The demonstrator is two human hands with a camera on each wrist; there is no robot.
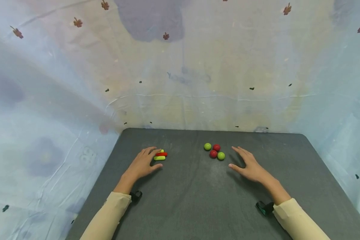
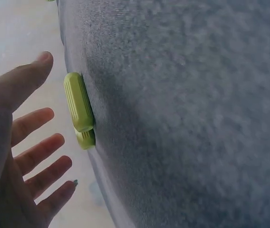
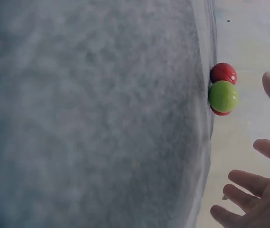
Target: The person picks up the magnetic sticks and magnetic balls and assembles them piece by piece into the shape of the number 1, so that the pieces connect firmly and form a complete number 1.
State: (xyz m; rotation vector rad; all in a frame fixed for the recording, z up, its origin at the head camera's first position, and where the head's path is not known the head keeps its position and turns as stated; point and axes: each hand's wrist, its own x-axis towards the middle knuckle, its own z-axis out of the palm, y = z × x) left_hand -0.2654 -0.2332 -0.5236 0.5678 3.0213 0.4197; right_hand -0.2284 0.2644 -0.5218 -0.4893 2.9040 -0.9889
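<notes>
Sheet (image 1: 216,60), pale and blotched with soft colours, hangs behind and to both sides of the table (image 1: 192,200), which is dark grey with rounded far corners. Two pale yellow sleeves come in from the near edge, the left sleeve (image 1: 108,216) and the right sleeve (image 1: 298,220).

The left hand (image 1: 142,164) is spread, its thumb well away from its fingers. In the head view its fingertips overlap the left end of the bars; in the left wrist view the hand stands apart from them. The right hand (image 1: 252,166) is spread too, thumb and fingers apart, just right of the balls and not touching them. A dark band shows at each wrist, the left band (image 1: 136,196) and the right band (image 1: 264,207).

Three bars lie on the left part of the table: a near green bar (image 1: 159,158), a red bar (image 1: 162,154) beyond it, and a far green bar (image 1: 162,151), partly hidden. Whether the red one rests on the others cannot be told.

Four balls sit close together right of centre: a far green ball (image 1: 207,146), a far red ball (image 1: 216,147), a near red ball (image 1: 213,154) and a near green ball (image 1: 221,156).
</notes>
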